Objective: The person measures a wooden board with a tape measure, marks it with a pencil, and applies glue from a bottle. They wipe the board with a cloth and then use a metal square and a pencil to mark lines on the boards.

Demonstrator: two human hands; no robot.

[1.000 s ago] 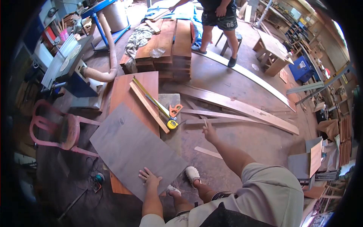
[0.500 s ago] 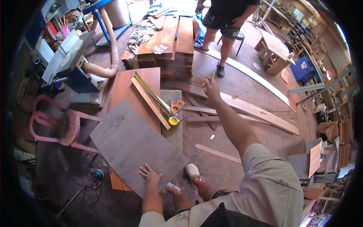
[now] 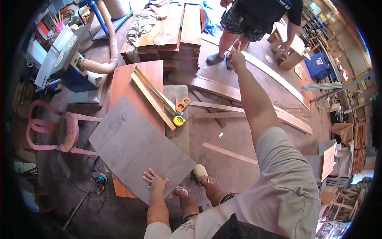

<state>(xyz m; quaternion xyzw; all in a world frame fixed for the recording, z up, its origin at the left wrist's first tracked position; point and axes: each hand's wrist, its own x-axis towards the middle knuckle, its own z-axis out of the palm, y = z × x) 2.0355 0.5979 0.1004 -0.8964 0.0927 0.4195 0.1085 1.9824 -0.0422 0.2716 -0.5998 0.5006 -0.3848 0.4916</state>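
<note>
My left hand (image 3: 156,181) lies flat with fingers spread on a grey-brown wooden board (image 3: 135,143). Stretched far forward, my right hand (image 3: 238,60) is closed around a thin pencil-like stick (image 3: 239,45) that points up. Beneath the grey-brown board is a reddish wooden panel (image 3: 147,73). On that panel lie a narrow wood strip (image 3: 153,102) and a yellow tape measure (image 3: 178,120) with its blade drawn out alongside. An orange-headed combination square (image 3: 183,104) rests beside the tape measure.
A person (image 3: 258,20) in dark clothes stands ahead, one hand lowered near a wooden stool-like piece (image 3: 292,49). Planks (image 3: 215,88) lie on the floor before me. A pink chair (image 3: 67,131) and a corded power tool (image 3: 100,181) are at left. Stacked timber (image 3: 171,34) stands behind.
My right hand has reached further forward and to the right, still with the stick. The other person has leaned to the right and lowered a hand. My left hand stays on the board.
</note>
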